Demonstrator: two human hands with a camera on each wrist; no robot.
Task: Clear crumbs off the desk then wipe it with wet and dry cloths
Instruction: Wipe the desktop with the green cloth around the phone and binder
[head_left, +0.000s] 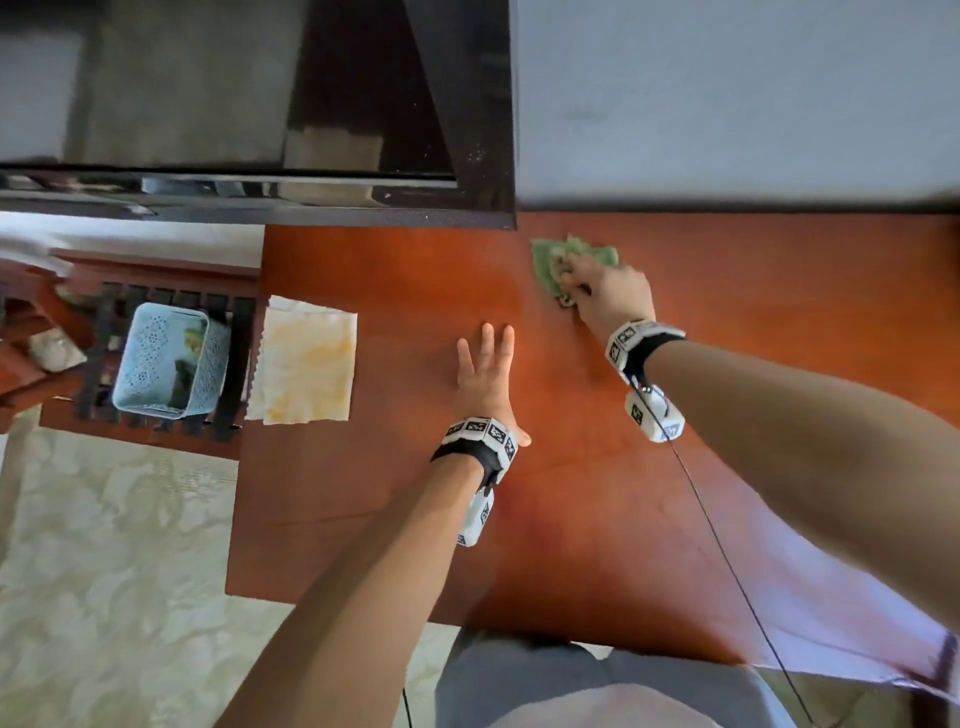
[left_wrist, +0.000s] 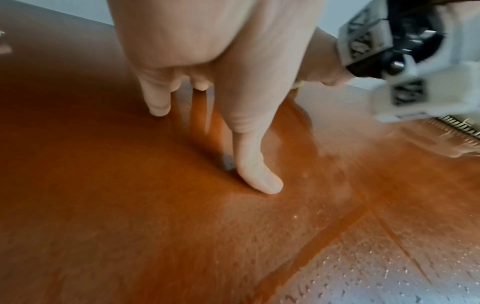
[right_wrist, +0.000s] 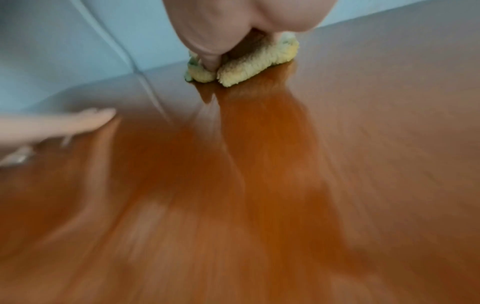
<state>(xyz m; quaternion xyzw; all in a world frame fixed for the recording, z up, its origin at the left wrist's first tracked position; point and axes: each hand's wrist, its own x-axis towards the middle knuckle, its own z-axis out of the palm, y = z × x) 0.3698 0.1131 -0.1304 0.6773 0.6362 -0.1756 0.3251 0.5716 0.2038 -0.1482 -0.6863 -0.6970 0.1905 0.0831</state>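
My right hand (head_left: 597, 291) grips a bunched green and yellow cloth (head_left: 561, 260) and presses it on the red-brown desk (head_left: 405, 493) near the far edge by the wall. In the right wrist view the fingers curl round the cloth (right_wrist: 259, 59), and the picture is blurred by motion. My left hand (head_left: 485, 374) lies flat on the desk at the middle, fingers straight and spread. The left wrist view shows its fingertips (left_wrist: 262, 181) touching the wood. A white and yellow cloth (head_left: 304, 361) lies spread flat at the desk's left edge.
A dark monitor (head_left: 260, 104) stands at the back left of the desk. Left of the desk, a pale blue perforated basket (head_left: 166, 364) sits on a dark slatted stand. A thin black cable (head_left: 727, 561) runs from my right wrist over the desk. Patterned floor lies below left.
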